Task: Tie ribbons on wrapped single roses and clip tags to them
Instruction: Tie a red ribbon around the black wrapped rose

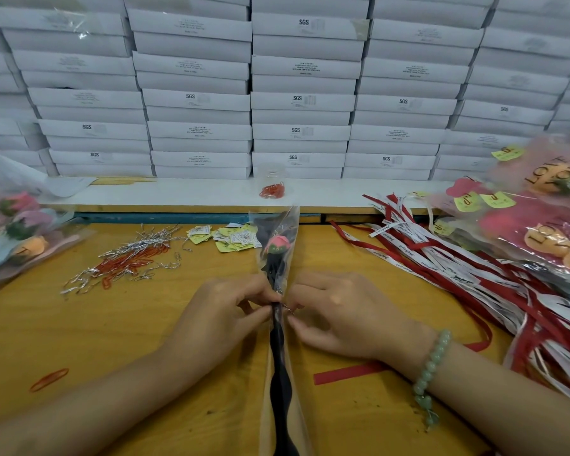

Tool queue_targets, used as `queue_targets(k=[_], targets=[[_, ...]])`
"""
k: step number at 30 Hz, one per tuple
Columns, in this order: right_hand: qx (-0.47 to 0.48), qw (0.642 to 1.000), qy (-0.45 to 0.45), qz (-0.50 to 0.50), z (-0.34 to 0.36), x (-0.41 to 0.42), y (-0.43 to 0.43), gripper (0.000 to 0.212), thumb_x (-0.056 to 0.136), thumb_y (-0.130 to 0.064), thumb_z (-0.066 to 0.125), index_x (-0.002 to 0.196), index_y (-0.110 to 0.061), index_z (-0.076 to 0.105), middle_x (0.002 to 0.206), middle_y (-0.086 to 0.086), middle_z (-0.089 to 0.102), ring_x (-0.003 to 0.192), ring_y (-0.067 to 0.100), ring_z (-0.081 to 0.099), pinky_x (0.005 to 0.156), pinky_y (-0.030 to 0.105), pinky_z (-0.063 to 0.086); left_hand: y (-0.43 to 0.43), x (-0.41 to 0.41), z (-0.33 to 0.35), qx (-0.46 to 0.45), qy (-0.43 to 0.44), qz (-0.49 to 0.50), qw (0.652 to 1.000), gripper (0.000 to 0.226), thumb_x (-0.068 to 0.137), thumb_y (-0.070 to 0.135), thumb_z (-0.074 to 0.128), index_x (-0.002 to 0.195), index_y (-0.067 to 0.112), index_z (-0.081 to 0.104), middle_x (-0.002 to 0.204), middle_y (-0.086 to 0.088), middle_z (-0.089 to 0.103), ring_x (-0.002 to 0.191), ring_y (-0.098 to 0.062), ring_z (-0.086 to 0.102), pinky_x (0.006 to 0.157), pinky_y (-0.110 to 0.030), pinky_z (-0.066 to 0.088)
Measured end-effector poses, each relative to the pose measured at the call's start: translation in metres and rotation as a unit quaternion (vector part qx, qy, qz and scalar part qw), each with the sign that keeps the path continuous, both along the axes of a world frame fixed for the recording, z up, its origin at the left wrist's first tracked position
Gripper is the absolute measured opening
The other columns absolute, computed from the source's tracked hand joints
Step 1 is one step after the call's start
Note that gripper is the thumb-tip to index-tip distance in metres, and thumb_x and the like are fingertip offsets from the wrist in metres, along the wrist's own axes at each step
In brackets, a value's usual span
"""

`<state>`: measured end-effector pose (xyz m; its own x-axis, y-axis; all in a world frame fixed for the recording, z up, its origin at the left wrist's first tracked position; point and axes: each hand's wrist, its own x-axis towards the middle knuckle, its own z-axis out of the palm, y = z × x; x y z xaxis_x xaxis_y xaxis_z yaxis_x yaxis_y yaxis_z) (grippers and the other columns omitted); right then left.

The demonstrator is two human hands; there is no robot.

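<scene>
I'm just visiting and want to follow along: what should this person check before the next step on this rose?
1. Wrapped rose gripped: ok, left hand and right hand pinch its neck.
2. Ribbon tied on it: not ok, none visible.
3. Ribbons at hand: ok, piled at right.
4. Tags ready: ok, heap behind the rose.
5. Red clips ready: ok, scattered at left.
6. Neck fastening: cannot tell, fingers hide it.

"SGS" stands on the stacked white boxes (pixel 306 31); "LOVE" on the pink wrappers (pixel 520 179) at right
</scene>
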<state>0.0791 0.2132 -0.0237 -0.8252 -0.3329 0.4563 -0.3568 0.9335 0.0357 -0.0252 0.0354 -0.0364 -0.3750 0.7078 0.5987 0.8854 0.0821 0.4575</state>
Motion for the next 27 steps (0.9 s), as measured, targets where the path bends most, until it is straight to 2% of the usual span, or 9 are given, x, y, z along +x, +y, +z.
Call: queue_targets(k=[4,9,13,20,22,24,27], targets=[[-0.002,1.000,-0.008,0.004,0.0005,0.0003,0.0001,0.018,0.089,-0.033,0.056,0.086,-0.018,0.064,0.079,-0.006,0.060,0.066,0.010,0.053,0.050,0.030,0.047,-0.0005,0.0008,0.0007,-0.006,0.005,-0.005,1.000,0.019,0.073,-0.003,0.078,0.084,0.012,0.074,0.081,0.016,0.068,0.082,0.004,0.064,0.066,-0.016,0.054],[0.016,1.000,-0.003,0.005,0.0002,-0.0007,0.0010,0.014,0.092,-0.027,0.057,0.088,-0.016,0.064,0.082,-0.003,0.062,0.067,0.013,0.057,0.051,0.032,0.049,-0.0008,0.0006,0.0004,-0.009,0.007,-0.003,1.000,0.019,0.074,-0.003,0.078,0.085,0.012,0.074,0.081,0.014,0.069,0.083,0.003,0.064,0.067,-0.016,0.054],[0.021,1.000,-0.003,0.005,0.0011,0.0002,0.0005,0.020,0.095,-0.026,0.052,0.090,-0.014,0.066,0.084,-0.002,0.063,0.069,0.014,0.058,0.053,0.030,0.049,-0.0008,-0.0001,-0.0004,-0.002,-0.016,0.002,1.000,0.024,0.075,-0.005,0.076,0.087,0.016,0.073,0.083,0.014,0.070,0.084,0.001,0.065,0.070,-0.017,0.055],[0.003,1.000,-0.005,-0.008,0.0010,-0.0006,-0.0007,0.020,0.095,-0.023,0.051,0.090,-0.012,0.066,0.086,-0.001,0.063,0.070,0.014,0.059,0.057,0.026,0.047,0.0010,0.0006,0.0000,0.014,-0.038,0.000,0.999,0.029,0.075,-0.007,0.075,0.089,0.019,0.072,0.085,0.022,0.067,0.087,0.006,0.066,0.075,-0.008,0.050],[-0.035,0.999,-0.026,-0.010,0.0000,-0.0025,0.0007,0.017,0.097,-0.023,0.050,0.093,-0.014,0.064,0.088,-0.004,0.060,0.074,0.010,0.057,0.061,0.026,0.047,0.0003,0.0006,0.0003,0.017,-0.021,-0.005,1.000,0.025,0.075,-0.006,0.075,0.089,0.015,0.073,0.085,0.021,0.067,0.086,0.006,0.066,0.075,-0.007,0.050],[-0.110,0.992,-0.068,-0.006,-0.0007,-0.0043,0.0032,0.013,0.098,-0.021,0.052,0.093,-0.016,0.063,0.087,-0.011,0.056,0.079,0.004,0.054,0.067,0.018,0.043,-0.0003,0.0000,0.0002,0.017,-0.005,-0.002,1.000,0.022,0.075,-0.004,0.076,0.088,0.013,0.074,0.085,0.019,0.068,0.086,0.006,0.065,0.075,-0.010,0.052],[-0.241,0.962,-0.128,0.002,-0.0021,-0.0052,0.0042,0.014,0.099,-0.019,0.053,0.089,-0.019,0.062,0.079,-0.020,0.058,0.075,0.005,0.058,0.067,0.014,0.042,-0.0005,-0.0006,0.0000,0.019,0.010,0.006,1.000,0.021,0.074,-0.004,0.077,0.087,0.013,0.074,0.085,0.017,0.069,0.085,0.004,0.065,0.074,-0.015,0.054]])
